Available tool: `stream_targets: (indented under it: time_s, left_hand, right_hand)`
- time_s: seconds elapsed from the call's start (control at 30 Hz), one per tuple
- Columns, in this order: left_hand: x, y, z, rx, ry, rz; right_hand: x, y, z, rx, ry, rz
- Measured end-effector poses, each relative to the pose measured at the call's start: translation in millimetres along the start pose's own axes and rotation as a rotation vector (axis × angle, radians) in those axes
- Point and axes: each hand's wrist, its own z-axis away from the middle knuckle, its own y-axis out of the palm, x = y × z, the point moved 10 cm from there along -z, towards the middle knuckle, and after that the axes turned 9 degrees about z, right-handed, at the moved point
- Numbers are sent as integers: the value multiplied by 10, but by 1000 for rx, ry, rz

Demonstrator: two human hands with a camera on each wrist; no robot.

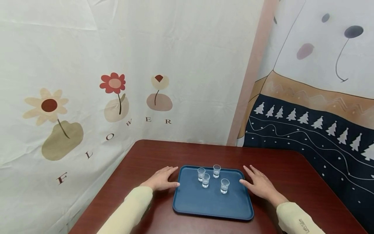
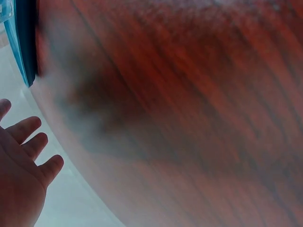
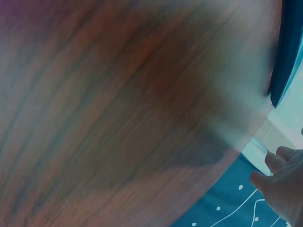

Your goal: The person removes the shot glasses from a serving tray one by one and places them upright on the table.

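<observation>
A blue rectangular tray [image 1: 198, 204] lies on the table, with several small clear glasses standing upright on it. One glass [image 1: 224, 186] is toward the right, another [image 1: 216, 171] at the back, and two more stand close together on the left, the nearer glass [image 1: 205, 180] partly overlapping its neighbour. Each seems to hold some clear liquid. My left hand [image 1: 161, 179] is at the tray's left edge, fingers extended, thumb tip right at the rim. On the opposite side, my right hand [image 1: 259, 183] has its fingers spread, its thumb close to the right rim. Neither hand grips anything.
The dark red wood-grain table [image 1: 163, 152] has rounded back corners. Behind it hangs a white cloth [image 1: 198, 65] printed with flowers and letters. To the right is a dark blue cloth [image 1: 292, 136] with white trees. Both wrist views show mostly tabletop and shadow.
</observation>
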Motion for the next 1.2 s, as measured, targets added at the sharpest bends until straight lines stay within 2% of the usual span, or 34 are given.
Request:
stream_targets:
  time_s: [0.5, 0.8, 1.03, 1.2]
  left_hand:
    - [-19, 130, 10, 52, 40, -6]
    - [19, 164, 31, 77, 20, 47]
    - [25, 146, 47, 90, 4, 75]
    - [33, 163, 39, 88, -7, 63]
  right_hand:
    - [311, 43, 49, -1, -33, -131]
    - [510, 107, 100, 18, -41, -249]
    - [550, 230, 84, 62, 49, -417]
    - [577, 280, 74, 59, 78, -494]
